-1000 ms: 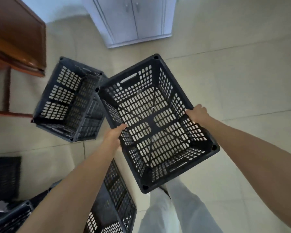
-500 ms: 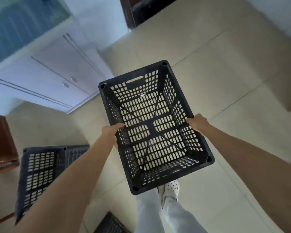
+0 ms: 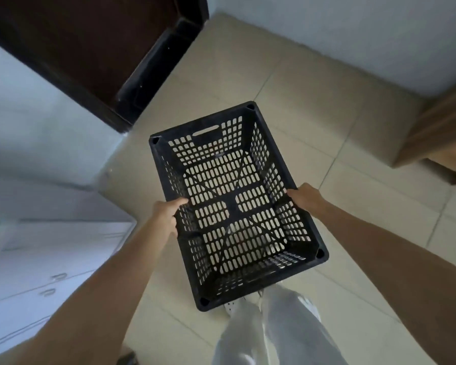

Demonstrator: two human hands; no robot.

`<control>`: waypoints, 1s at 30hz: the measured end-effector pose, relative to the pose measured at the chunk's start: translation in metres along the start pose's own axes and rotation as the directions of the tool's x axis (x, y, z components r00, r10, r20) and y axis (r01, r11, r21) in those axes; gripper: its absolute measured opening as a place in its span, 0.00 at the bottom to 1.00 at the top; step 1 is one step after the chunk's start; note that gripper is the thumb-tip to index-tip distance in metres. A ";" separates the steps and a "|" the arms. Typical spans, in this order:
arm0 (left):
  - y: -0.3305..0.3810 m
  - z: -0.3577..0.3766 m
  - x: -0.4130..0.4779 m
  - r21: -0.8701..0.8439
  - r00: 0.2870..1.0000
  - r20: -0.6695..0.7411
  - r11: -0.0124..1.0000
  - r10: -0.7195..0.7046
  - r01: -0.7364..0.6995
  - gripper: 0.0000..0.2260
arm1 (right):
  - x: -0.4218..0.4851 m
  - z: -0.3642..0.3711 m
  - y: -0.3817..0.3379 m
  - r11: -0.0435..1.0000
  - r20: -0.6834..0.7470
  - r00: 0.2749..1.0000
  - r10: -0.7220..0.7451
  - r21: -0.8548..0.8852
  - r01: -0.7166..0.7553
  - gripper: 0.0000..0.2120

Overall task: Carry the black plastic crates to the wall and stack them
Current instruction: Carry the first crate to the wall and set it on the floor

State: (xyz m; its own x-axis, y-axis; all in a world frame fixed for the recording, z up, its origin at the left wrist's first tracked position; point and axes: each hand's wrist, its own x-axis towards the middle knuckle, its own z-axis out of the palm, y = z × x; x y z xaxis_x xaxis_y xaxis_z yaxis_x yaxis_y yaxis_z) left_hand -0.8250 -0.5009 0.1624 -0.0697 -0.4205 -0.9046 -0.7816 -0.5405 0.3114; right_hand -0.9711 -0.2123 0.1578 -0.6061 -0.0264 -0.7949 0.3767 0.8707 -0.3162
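I carry one empty black plastic crate [image 3: 232, 206] with slotted walls and floor, held level in the air over the beige tiled floor. My left hand [image 3: 166, 216] grips the rim of its left long side. On the right long side, my right hand [image 3: 304, 197] grips the rim. A pale wall [image 3: 353, 35] runs across the top right, ahead of the crate. No other crate is in view.
A dark brown door and frame [image 3: 90, 48] stand at the top left. A white cabinet [image 3: 37, 259] lines the left side. Wooden furniture [image 3: 442, 138] juts in at the right edge. My light trouser legs and white shoes [image 3: 269, 330] are below the crate.
I have turned right with the crate in both hands. The other crates on the floor have left the view; the door, the wall and the wooden furniture have come in.
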 end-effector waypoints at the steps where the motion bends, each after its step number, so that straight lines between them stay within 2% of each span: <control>1: 0.025 0.016 0.006 0.021 1.000 -0.003 1.000 0.010 -0.010 0.26 | 0.015 -0.014 -0.008 1.000 -0.006 1.000 0.015 0.016 -0.015 0.19; 7: 0.171 0.122 0.036 0.110 0.998 0.037 0.992 0.060 -0.064 0.30 | 0.120 -0.106 -0.052 0.989 -0.007 0.995 0.101 0.106 -0.100 0.21; 14: 0.327 0.237 0.064 0.157 0.991 0.064 0.980 0.117 -0.125 0.29 | 0.236 -0.214 -0.118 0.972 -0.037 0.985 0.170 0.174 -0.161 0.20; 18: 0.404 0.294 0.089 0.194 0.991 0.092 0.974 0.099 -0.115 0.27 | 0.307 -0.265 -0.157 0.961 -0.061 0.979 0.193 0.214 -0.176 0.19; 23: 0.481 0.362 0.126 0.260 0.989 0.107 0.958 0.099 -0.124 0.14 | 0.400 -0.324 -0.196 0.963 -0.066 0.982 0.179 0.214 -0.162 0.19; 30: 0.542 0.461 0.190 0.340 0.996 0.046 0.936 0.078 -0.089 0.16 | 0.531 -0.399 -0.223 0.990 -0.071 0.992 0.106 0.100 -0.099 0.18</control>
State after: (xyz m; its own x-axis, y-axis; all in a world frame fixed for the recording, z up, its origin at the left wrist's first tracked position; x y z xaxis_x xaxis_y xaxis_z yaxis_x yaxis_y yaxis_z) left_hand -1.5475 -0.5381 0.0253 -0.1585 -0.4274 -0.8900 -0.9363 -0.2210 0.2729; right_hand -1.6568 -0.2246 0.0125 -0.6108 0.1007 -0.7854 0.5025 0.8158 -0.2862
